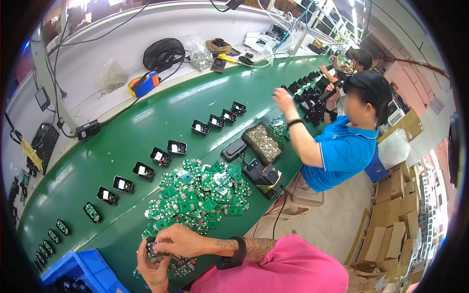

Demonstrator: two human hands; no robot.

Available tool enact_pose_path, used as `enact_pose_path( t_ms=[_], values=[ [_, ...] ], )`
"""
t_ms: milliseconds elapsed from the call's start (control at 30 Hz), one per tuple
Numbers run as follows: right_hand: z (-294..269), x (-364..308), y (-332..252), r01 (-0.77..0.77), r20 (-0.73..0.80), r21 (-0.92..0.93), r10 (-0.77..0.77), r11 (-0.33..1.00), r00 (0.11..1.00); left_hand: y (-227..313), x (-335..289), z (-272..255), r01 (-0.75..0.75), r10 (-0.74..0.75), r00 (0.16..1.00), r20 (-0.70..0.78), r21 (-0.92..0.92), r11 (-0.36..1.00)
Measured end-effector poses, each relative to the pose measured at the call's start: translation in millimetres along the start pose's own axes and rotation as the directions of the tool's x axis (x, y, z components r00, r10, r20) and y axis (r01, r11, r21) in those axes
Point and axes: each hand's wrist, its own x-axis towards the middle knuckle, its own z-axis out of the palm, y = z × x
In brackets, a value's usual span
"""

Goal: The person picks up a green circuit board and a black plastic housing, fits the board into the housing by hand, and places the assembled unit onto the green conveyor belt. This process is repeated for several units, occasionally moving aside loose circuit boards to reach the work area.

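Close to the table's near edge, my left hand [150, 269] is closed around a small dark housing [152, 245], mostly hidden by my fingers. My right hand [181, 240] reaches over it, fingertips pinched onto the same piece. Right beside my hands spreads a big heap of green circuit boards [200, 195]. Beyond the heap, a slanting row of open black housings [123, 184] with white parts inside runs across the green table [161, 117]. Further left, a housing holding a green board [91, 212] leads to several smaller ones [53, 236].
A blue bin [97, 271] with black parts stands at the lower left. Right of the heap are a tray of small metal parts [264, 141] and a black corded device [264, 176]. A co-worker in a blue shirt [337, 151] works at the right. Cardboard boxes [391, 224] sit on the floor.
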Motion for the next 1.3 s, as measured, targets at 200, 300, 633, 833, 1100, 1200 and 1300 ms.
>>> enact_pose_path(
  t_ms=[200,300,633,833,1100,1200,1300],
  values=[
    [-5,3,-5,-0.019,0.072,-0.036,0.021,0.999,0.997,0,3,6,-0.046,0.048,0.998,-0.040,0.063,0.997],
    [-1,-1,-19,-0.019,0.053,-0.152,0.027,0.988,0.998,-13,8,8,-0.158,0.181,0.971,-0.156,0.148,0.976],
    [5,-9,-10,0.290,0.211,-0.460,-0.214,0.839,0.954,-10,0,17,-0.195,0.310,0.927,-0.209,0.438,0.877],
    [0,-5,-26,0.163,-0.059,-0.376,-0.199,0.912,0.978,-3,-3,27,-0.242,0.328,0.927,-0.180,0.379,0.893],
    [6,3,-22,0.157,-0.099,-0.434,-0.220,0.887,0.971,11,-2,11,-0.117,0.133,0.986,-0.105,0.149,0.982],
    [8,1,-17,0.159,-0.110,-0.502,-0.245,0.850,0.963,13,2,24,-0.062,0.063,0.978,-0.197,0.013,0.998],
    [5,0,-11,0.010,-0.143,-0.536,-0.103,0.844,0.984,18,6,28,-0.004,-0.001,0.977,-0.212,-0.024,1.000]
  ],
)
